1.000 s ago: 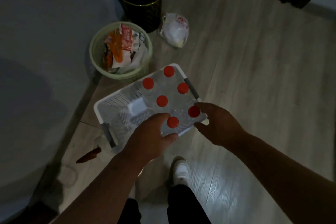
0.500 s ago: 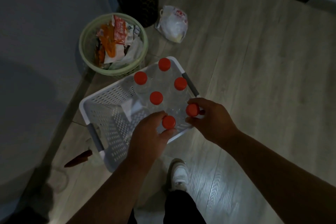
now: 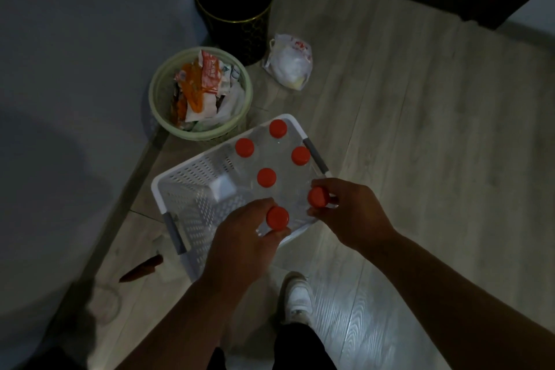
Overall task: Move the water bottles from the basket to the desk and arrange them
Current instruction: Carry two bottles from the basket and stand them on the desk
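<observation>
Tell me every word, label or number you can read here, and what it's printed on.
Nothing here can be read.
White plastic bag: red print, too blurred to read.
Wrappers in the green bin: coloured print, too small and blurred to read.
Red bottle caps: no lettering visible.

Wood floor [image 3: 420, 135] — basket [image 3: 186, 186], green bin [image 3: 156, 93], bag [image 3: 289, 64]

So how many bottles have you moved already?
None yet: all six red-capped bottles sit in the white basket on the floor. In hand: the left hand grips the nearest bottle, the right hand grips its neighbour. Left: carrying all six to the desk, which isn't in view.
</observation>
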`<state>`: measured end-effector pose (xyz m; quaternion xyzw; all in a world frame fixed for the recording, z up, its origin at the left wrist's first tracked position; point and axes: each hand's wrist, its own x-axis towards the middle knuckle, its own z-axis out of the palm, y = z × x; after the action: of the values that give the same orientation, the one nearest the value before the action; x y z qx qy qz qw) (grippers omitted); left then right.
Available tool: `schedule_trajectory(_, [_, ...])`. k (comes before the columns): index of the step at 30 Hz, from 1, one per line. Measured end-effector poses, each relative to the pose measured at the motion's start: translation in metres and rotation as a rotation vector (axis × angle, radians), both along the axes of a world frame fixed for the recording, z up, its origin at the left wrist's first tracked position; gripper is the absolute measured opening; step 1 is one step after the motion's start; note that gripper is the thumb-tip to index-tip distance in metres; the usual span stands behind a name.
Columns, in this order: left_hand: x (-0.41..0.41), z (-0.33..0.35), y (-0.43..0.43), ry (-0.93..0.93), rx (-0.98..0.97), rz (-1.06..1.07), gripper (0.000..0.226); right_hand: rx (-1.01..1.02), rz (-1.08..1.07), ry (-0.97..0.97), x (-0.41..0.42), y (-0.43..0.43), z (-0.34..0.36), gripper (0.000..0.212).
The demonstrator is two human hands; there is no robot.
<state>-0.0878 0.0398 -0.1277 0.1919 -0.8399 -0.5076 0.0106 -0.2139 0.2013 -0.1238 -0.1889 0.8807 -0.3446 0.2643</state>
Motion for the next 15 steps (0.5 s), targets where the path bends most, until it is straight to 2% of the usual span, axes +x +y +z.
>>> schedule_trajectory(7, [0.014,0.058,-0.011,0.081,-0.030,0.086,0.031,-0.022,0.014,0.119,0.010,0.004,0.052,0.040])
schedule_trajectory(12, [0.029,0.120,-0.023,0.101,-0.028,0.123,0.048,-0.056,-0.043,0.100,0.022,0.001,0.108,0.041])
schedule_trajectory(15, [0.039,0.161,-0.036,0.093,-0.033,0.131,0.048,-0.074,-0.094,0.083,0.031,-0.004,0.152,0.040])
